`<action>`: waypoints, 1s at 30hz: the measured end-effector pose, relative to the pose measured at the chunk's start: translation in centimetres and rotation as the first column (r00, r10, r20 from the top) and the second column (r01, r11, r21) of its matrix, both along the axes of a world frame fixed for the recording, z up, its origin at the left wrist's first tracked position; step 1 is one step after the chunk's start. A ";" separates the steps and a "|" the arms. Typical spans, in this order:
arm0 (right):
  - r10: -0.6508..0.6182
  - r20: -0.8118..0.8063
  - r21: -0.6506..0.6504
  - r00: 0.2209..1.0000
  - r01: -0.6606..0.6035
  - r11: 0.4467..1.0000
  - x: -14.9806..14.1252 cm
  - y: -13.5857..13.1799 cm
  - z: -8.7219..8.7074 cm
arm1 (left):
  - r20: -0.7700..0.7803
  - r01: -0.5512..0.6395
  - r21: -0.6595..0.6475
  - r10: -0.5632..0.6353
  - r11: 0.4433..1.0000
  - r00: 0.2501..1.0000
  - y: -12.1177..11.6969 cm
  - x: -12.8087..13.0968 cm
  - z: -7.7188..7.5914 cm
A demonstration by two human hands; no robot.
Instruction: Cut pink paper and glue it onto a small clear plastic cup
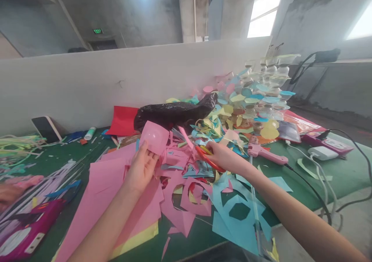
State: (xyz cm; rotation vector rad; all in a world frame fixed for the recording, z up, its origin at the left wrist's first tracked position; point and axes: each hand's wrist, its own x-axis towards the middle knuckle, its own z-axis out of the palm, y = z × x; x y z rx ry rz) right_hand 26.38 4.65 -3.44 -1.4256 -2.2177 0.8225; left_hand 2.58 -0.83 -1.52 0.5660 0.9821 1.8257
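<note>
My left hand (141,168) pinches a small pink paper piece (154,137) and holds it up above the pile of pink sheets (113,192). My right hand (225,157) grips red-handled scissors (207,158), whose blades point left toward the pink piece. Pink and blue offcuts with holes cut out lie under both hands on the green table (290,169).
A pink glue gun (266,152) with a black cord lies right of my right hand. A black plastic bag (174,112), a red sheet (123,120), a phone (46,128) and a heap of coloured paper circles (255,99) sit by the white partition. A white charger (321,152) lies at right.
</note>
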 end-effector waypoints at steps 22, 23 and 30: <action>0.140 -0.115 0.214 0.983 -0.113 0.970 -1.4 -1.9 -0.7 | -0.044 0.026 0.127 -0.020 0.992 0.999 0.8 -0.3 -1.5; 0.135 -0.078 0.264 0.988 -0.110 0.958 -1.5 -1.8 -1.0 | -0.076 0.030 0.135 -0.020 0.990 0.997 0.7 -0.3 -1.5; 0.089 0.172 0.469 0.981 -0.161 0.868 -2.3 -1.4 -2.4 | -0.341 0.017 0.047 0.000 0.999 0.940 0.1 -0.4 -1.4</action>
